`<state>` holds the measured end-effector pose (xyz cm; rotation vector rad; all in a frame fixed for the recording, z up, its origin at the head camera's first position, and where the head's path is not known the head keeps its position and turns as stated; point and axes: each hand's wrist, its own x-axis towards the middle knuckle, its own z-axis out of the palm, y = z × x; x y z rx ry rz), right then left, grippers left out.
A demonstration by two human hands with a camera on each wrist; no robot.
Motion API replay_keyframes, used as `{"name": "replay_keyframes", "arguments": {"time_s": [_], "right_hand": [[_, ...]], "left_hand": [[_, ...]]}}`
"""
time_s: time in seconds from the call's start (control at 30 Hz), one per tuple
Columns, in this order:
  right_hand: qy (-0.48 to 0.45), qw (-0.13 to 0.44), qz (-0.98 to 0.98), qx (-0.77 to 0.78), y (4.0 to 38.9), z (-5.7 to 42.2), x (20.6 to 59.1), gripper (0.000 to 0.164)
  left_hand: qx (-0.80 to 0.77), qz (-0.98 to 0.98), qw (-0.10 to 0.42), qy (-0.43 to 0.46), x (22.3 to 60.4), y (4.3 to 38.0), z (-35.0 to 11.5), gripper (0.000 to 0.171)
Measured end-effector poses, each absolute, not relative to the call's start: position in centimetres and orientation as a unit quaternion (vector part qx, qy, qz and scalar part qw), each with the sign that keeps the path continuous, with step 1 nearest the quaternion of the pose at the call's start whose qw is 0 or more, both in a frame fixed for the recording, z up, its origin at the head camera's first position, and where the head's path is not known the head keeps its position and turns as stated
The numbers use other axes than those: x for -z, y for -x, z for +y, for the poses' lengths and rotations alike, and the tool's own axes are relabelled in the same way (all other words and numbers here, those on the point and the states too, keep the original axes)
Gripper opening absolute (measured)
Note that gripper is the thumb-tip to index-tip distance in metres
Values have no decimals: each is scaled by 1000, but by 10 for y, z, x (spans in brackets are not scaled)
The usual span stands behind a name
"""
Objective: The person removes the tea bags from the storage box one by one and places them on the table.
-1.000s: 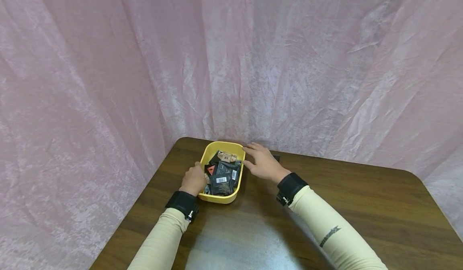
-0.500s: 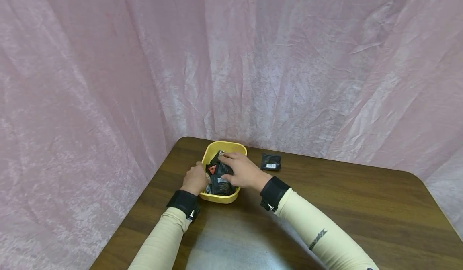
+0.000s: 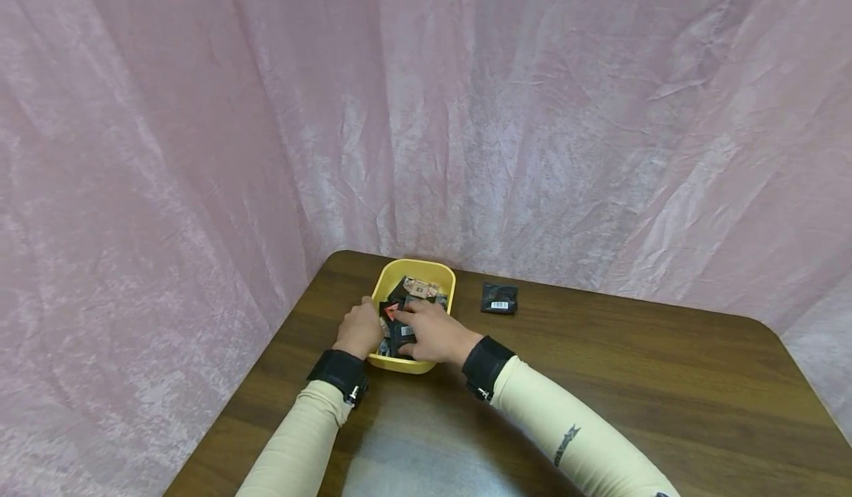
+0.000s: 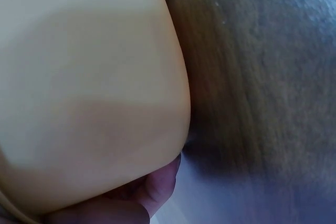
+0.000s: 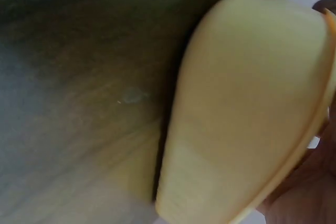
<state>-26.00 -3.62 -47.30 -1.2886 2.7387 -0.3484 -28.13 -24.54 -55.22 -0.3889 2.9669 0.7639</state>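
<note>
A yellow plastic bin [image 3: 401, 365] at the table's back left holds several small packets. My left hand [image 3: 360, 328] grips its left rim; in the left wrist view, fingers [image 4: 160, 184] show against the bin's outer wall [image 4: 100, 72]. My right hand [image 3: 435, 332] reaches over the right rim, thumb and fingers spread on a black packet with a barcode [image 3: 407, 331]. Beside the fingertips lies a dark packet with a red triangle [image 3: 391, 310]. Farther back in the bin is a brown patterned packet [image 3: 421, 288]. The right wrist view shows mostly the bin's outer side [image 5: 247, 103].
A single black packet [image 3: 499, 299] with a white barcode label lies on the wooden table [image 3: 632, 356], right of the bin. Pink velvet curtains [image 3: 532, 127] hang right behind the table's back edge and along its left side.
My right hand has moved left from beside the right rim into the bin, down onto the packets. The black packet on the table came into full view. My left hand stays on the rim.
</note>
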Motion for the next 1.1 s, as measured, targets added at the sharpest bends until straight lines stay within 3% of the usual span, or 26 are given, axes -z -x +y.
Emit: {"name": "replay_keyframes", "arguments": {"time_s": [0.17,0.43,0.73,1.1], "right_hand": [[423,44,897,118,260,-37,477,65],[411,29,900,141,260,-37,482,57],[398,39,900,171,261,-36,486,42],[395,37,901,177,263,-38,487,37]], "left_hand": [[-252,959,23,131,539,273,-240,37],[-245,960,13,135,559,283,-245,41],[-251,958,24,135,532,268,-238,40],[-261,954,32,148,523,265,-234,39]]}}
